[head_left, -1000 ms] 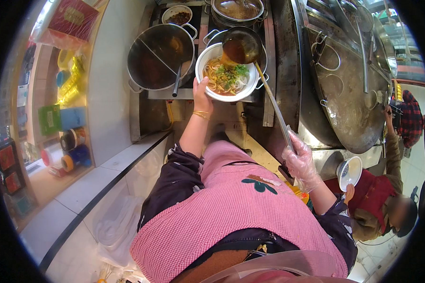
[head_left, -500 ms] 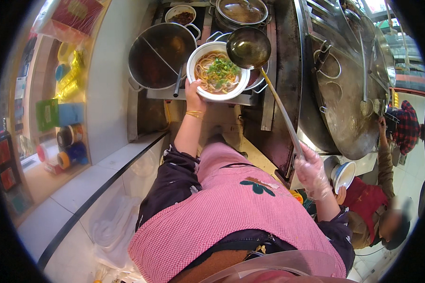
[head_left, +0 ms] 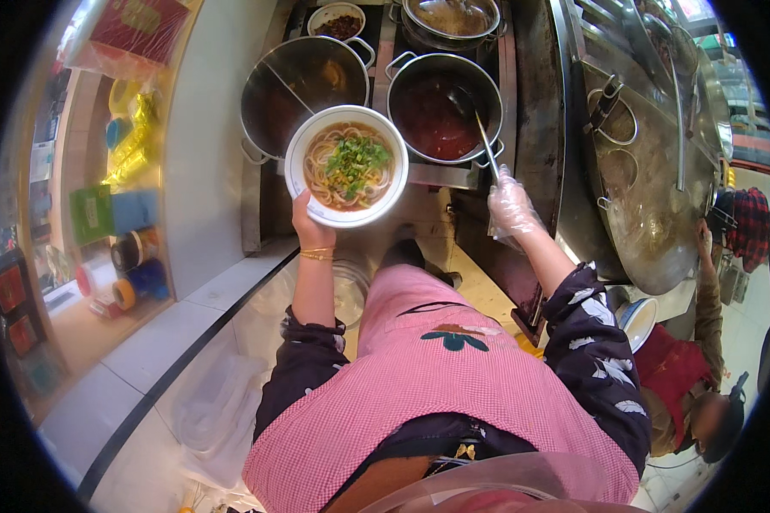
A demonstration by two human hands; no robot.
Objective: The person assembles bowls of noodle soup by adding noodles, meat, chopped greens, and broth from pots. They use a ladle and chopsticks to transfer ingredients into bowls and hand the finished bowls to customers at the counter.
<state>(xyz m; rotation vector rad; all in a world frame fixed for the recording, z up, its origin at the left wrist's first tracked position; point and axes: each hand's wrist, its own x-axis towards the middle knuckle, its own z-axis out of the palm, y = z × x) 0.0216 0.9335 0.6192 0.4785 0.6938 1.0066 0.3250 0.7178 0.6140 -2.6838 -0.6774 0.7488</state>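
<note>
My left hand (head_left: 312, 222) grips the near rim of a white bowl (head_left: 298, 162). Noodles in broth (head_left: 348, 184) fill it, topped with chopped green herbs (head_left: 356, 161). The bowl is held up in front of the big divided pot (head_left: 261, 94), hiding part of its near edge. My right hand (head_left: 512, 203), in a clear plastic glove, is closed around the long handle of a ladle (head_left: 486, 141). The ladle's head is down in a steel pot of red liquid (head_left: 436, 124) and can barely be made out there.
Behind stand a lidded pot (head_left: 453, 15) and a small bowl of dark red bits (head_left: 337, 21). A wide steaming vat (head_left: 646, 197) with strainers is at right. Another person (head_left: 680, 368) works at the far right. A shelf wall with jars and boxes (head_left: 115, 214) stands left.
The noodle bowl has come left and nearer to me, away from over the red pot. The ladle has gone from above the bowl down into the red liquid.
</note>
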